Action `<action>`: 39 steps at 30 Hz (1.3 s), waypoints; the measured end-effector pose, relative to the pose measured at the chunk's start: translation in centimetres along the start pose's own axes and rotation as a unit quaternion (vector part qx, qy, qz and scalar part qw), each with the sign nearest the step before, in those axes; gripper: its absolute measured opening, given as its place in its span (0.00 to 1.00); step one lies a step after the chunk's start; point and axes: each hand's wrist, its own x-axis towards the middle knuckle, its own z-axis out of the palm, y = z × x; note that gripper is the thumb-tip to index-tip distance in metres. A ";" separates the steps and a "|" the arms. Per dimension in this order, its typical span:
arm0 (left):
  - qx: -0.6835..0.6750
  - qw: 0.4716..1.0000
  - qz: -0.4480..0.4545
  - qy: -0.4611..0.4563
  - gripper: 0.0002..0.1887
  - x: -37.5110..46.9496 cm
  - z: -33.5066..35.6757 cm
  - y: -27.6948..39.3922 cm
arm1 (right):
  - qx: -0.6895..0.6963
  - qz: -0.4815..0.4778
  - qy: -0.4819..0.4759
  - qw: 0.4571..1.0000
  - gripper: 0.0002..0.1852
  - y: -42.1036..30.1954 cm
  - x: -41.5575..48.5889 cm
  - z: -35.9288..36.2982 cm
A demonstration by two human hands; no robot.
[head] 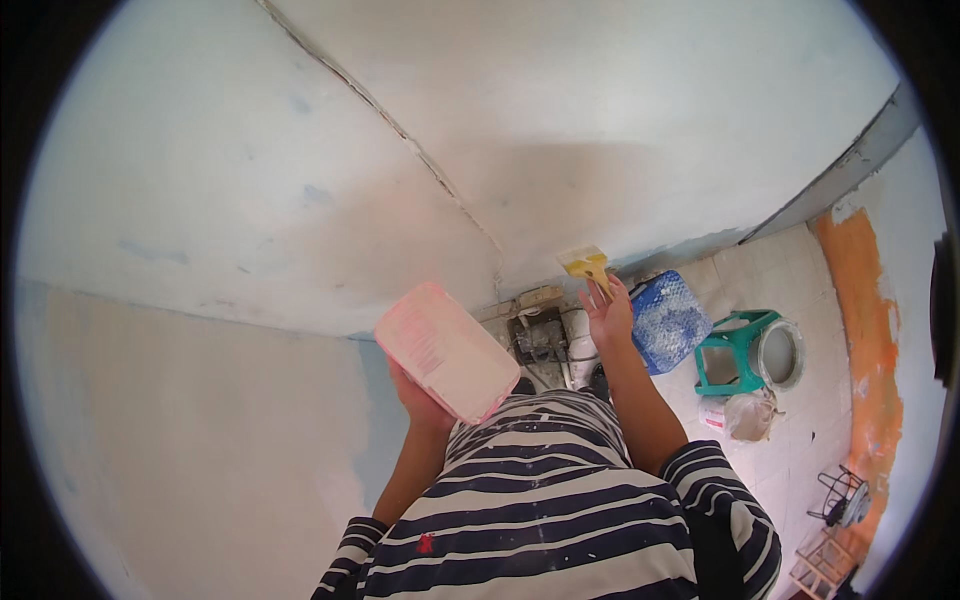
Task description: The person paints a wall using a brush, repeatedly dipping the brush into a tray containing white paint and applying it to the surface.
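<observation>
My left hand [420, 397] grips a shallow pink plastic container [448, 352] from its left and lower side; a pale, creamy coating spreads over its face, with pink showing through in streaks. To the right, my right hand [611, 311] holds the yellow handle of a putty knife [586, 264], its wide blade pointing up and left, near the base of the wall. Whether the blade touches the wall cannot be told. Above both hands rises the off-white wall [525, 187], with bluish patches and a rough crack or seam running down it.
Right of my feet are a speckled blue stool [670, 322], a green plastic stool [739, 352], a bucket [780, 355] and a bagged container [750, 415]. Cables and a dark box [538, 336] lie at the wall's foot. Chairs [840, 499] stand at lower right.
</observation>
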 end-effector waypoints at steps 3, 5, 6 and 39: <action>-0.001 0.999 -0.034 -0.023 0.34 0.6 -1.0 1.9 | 0.012 -0.037 -0.008 0.999 0.15 2.2 0.4 1.6; -0.001 0.998 -0.057 -0.031 0.33 1.0 -1.9 2.9 | 0.056 -0.051 -0.027 0.997 0.17 1.7 0.8 4.3; 0.019 0.998 -0.058 -0.019 0.33 1.2 -2.7 3.0 | 0.093 -0.059 -0.050 0.993 0.20 0.6 0.6 6.0; -0.048 0.991 -0.039 -0.117 0.32 5.3 -3.7 7.2 | 0.062 -0.449 -0.233 0.860 0.08 -17.0 -16.0 28.8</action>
